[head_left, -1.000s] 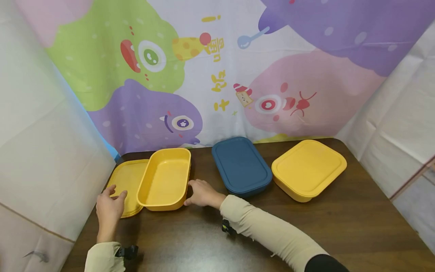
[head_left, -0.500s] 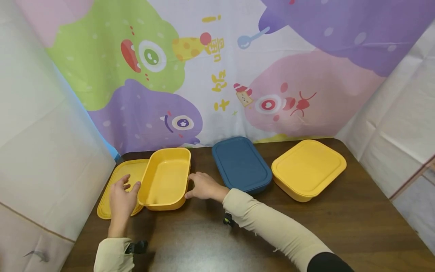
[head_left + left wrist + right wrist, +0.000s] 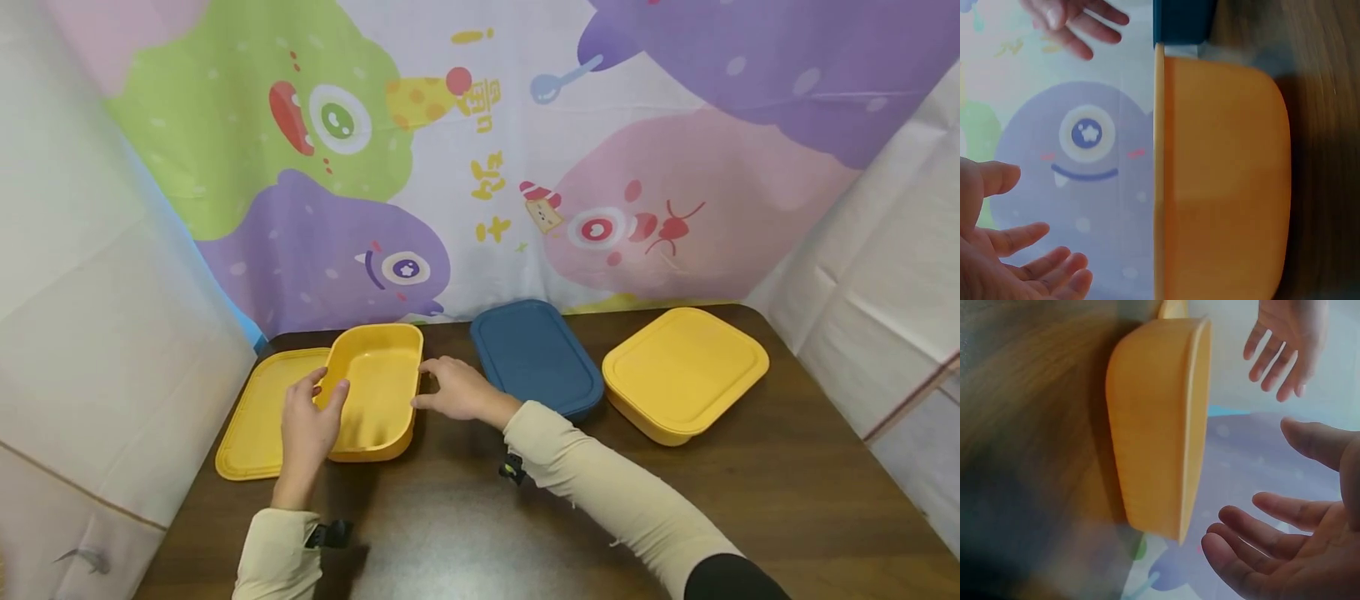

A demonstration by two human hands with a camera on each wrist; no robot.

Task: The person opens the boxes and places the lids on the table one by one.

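Observation:
An uncovered yellow food container [image 3: 371,392] stands upright on the table near its back left. My left hand [image 3: 309,425] hovers over its near left rim, fingers loosely spread and holding nothing. Over the right rim is my right hand [image 3: 461,390], also holding nothing, thumb and fingers apart. Both wrist views show the hands above rim level, with a gap between the right hand's fingers [image 3: 1260,537] and the container wall [image 3: 1150,425]. A flat yellow lid [image 3: 251,417] lies to the left, partly hidden by my left hand and the container.
A lidded blue container [image 3: 536,358] stands right of the uncovered one, its near end close behind my right wrist. Farther right is a lidded yellow container [image 3: 686,371]. A cartoon-printed curtain [image 3: 495,275] hangs along the back edge of the dark wooden table [image 3: 465,517].
My left hand has moved right, from over the lid to the container's left rim. My right hand has shifted slightly up along the right side. The containers and lid look unmoved.

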